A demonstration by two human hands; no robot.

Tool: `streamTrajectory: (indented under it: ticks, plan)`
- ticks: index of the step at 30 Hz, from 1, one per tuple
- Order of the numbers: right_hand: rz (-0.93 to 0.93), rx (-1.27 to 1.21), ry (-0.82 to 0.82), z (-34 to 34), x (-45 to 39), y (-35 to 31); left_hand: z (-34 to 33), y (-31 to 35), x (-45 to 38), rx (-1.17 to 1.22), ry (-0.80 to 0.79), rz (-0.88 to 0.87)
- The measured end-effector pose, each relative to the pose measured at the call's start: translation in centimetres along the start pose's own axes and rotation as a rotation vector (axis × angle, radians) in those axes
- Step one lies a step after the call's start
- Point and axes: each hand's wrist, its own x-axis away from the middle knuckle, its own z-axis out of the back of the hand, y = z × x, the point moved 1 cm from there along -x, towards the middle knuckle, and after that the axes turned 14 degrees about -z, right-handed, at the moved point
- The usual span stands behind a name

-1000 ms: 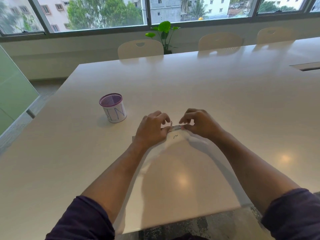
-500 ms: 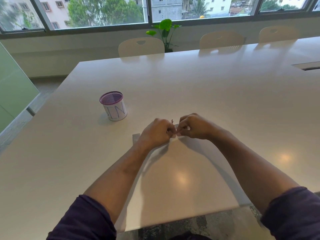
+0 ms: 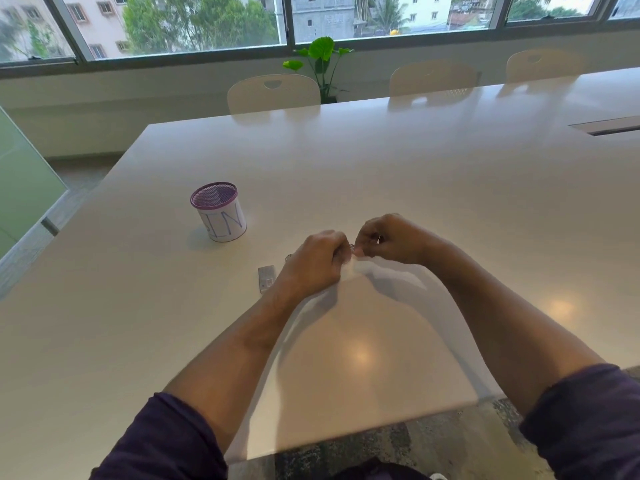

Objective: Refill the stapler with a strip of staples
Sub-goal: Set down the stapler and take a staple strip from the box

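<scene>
My left hand (image 3: 315,261) and my right hand (image 3: 391,239) meet fingertip to fingertip just above the white table (image 3: 381,168). Both are closed around a small silvery stapler (image 3: 351,247), of which only a sliver shows between the fingers. A thin metal glint inside the right hand's fingers looks like the staple strip (image 3: 380,239), mostly hidden. A small grey staple box (image 3: 266,277) lies flat on the table, just left of my left wrist.
A purple mesh pen cup (image 3: 218,211) with a white paper wrap stands to the left of the hands. Chairs (image 3: 273,93) line the far table edge, with a green plant (image 3: 322,60) behind them. A cable slot (image 3: 609,126) sits at the far right.
My hands have closed in on each other until the fingertips touch, with the right hand moving left. The staple box now shows beside my left wrist.
</scene>
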Motion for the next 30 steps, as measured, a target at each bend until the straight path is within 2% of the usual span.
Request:
streamTrajectory:
  ticks: [2,5,8,16,22,30]
  plan:
    - [-0.027,-0.059,-0.012,0.4,0.0,0.2,0.1,0.3,-0.2,0.109,0.124,0.055]
    - [-0.056,-0.179,-0.054,0.8,0.0,0.3,0.1,0.6,-0.5,0.194,0.195,0.125]
    - [-0.062,-0.281,-0.058,1.0,0.2,0.5,0.3,0.7,-0.7,0.237,0.216,0.147]
    - [-0.095,-0.271,0.023,0.9,0.5,0.7,0.2,0.6,-0.3,0.322,0.2,0.17]
    - [-0.243,0.151,-0.05,0.7,0.0,1.1,0.6,0.1,-0.1,0.368,0.207,0.179]
    - [-0.173,0.347,-0.069,0.6,-0.3,-0.1,0.9,-0.8,-0.2,0.357,0.217,0.163]
